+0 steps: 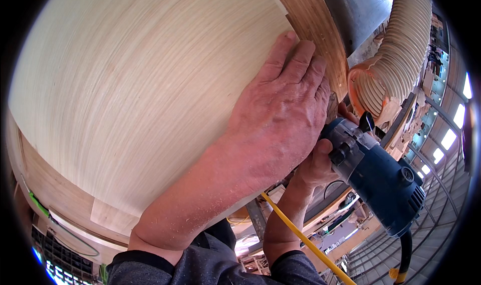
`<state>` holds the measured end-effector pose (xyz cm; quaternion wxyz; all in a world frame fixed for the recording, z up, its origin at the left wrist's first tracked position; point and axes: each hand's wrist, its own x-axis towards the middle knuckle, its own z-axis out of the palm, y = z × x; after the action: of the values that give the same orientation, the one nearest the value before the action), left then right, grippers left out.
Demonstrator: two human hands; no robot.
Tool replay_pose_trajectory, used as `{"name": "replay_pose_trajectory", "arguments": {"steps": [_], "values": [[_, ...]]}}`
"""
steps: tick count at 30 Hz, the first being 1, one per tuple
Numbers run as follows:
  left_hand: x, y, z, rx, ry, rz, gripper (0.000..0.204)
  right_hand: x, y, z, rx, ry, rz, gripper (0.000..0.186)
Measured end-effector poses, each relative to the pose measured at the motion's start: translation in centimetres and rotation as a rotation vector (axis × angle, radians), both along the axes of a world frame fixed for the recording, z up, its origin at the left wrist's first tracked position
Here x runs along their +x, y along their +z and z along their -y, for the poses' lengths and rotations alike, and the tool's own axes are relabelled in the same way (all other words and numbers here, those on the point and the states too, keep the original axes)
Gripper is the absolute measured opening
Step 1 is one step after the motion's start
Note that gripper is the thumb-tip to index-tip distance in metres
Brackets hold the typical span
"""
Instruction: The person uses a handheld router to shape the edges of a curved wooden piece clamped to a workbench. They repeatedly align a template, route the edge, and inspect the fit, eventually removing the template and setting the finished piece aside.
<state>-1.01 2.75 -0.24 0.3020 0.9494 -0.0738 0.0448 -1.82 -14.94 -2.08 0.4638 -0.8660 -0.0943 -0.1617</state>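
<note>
A broad, pale wood-grain panel [135, 84] fills the left and middle of the view. Across its right edge lies my left hand [285, 104], fingers stretched out and pressed flat near a darker wooden strip [315, 14]. Fine sawdust clings to that forearm. Just right of it, my right hand [319, 167] is wrapped round the lower part of a blue trim router [386, 184]. The router is tilted on its side, its base end against the panel's edge. My left hand partly hides that base, so the bit and the contact cannot be seen.
A ribbed dust hose [401, 44] ends with its orange-rimmed mouth beside the router. Grey sheet metal [355, 14] is behind the strip. A yellow cord [305, 240] runs below my right arm, and a black cable [405, 255] hangs from the router. Wood pieces lie beyond.
</note>
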Motion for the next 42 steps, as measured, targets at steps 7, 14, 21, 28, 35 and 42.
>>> {"name": "replay_pose_trajectory", "arguments": {"steps": [7, 14, 21, 28, 35, 42], "values": [[0.1, 0.1, 0.1, -0.012, 0.011, 0.014, 0.047, 0.0, 0.1, -0.3, 0.027, 0.0, 0.005, 0.086], [0.1, 0.0, 0.1, -0.023, 0.018, 0.02, 0.047, -0.1, -0.6, 0.6, 0.108, 0.012, -0.043, 0.088], [0.1, 0.0, 0.1, -0.024, 0.025, 0.018, 0.047, -0.1, -0.6, 0.3, 0.148, -0.002, -0.049, 0.088], [0.0, -0.2, 0.3, -0.05, 0.051, 0.026, 0.047, 0.2, -0.6, -0.1, 0.112, 0.013, -0.013, 0.087], [0.0, -0.1, 0.2, -0.067, 0.06, 0.027, 0.046, 0.4, -0.7, 0.0, 0.095, 0.019, 0.014, 0.087], [-0.1, -0.1, 0.1, -0.057, 0.046, 0.031, 0.046, 0.5, -0.6, -0.1, 0.092, 0.005, -0.001, 0.091]]}}
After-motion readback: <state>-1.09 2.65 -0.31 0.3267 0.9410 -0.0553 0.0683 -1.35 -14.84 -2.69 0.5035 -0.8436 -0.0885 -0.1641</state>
